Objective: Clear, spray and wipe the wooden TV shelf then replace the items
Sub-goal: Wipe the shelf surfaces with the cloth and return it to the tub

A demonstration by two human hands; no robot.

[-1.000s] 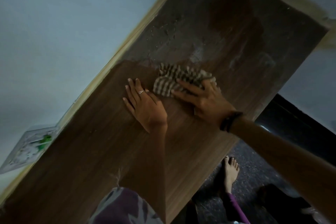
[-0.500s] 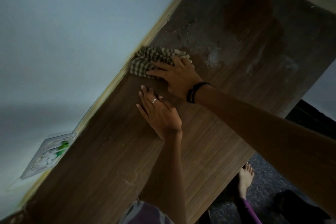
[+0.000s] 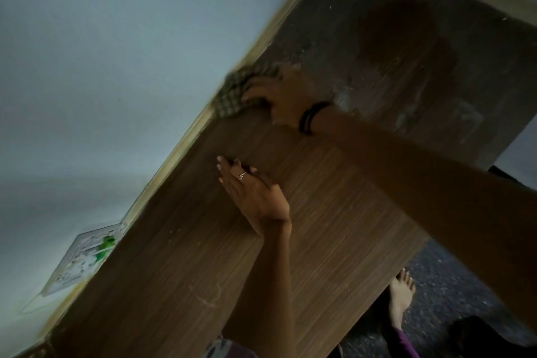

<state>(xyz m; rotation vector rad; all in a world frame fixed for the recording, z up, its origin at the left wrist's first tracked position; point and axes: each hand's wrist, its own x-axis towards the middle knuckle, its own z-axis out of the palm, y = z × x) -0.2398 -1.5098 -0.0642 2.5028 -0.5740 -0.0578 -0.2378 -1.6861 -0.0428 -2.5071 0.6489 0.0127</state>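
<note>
Checkered cloth (image 3: pixel 232 93) is being gripped by curled right hand (image 3: pixel 279 99) at wooden shelf (image 3: pixel 334 227) back edge by wall (image 3: pixel 116 67); left hand (image 3: pixel 252 197) is being rested flat, fingers (image 3: pixel 229 171) straight.

Your right hand (image 3: pixel 279 99) far forward, arm stretched across frame from lower right, dark bands on wrist, fingers curled down, pressing on checked cloth (image 3: pixel 232 93). Your left hand (image 3: pixel 252 195) nearer, palm flat on shelf (image 3: pixel 334 227), fingers straight and together, ring on one finger, forearm rising from bottom of frame. Hands well apart. Bare foot (image 3: pixel 402 296) at lower right.
</note>
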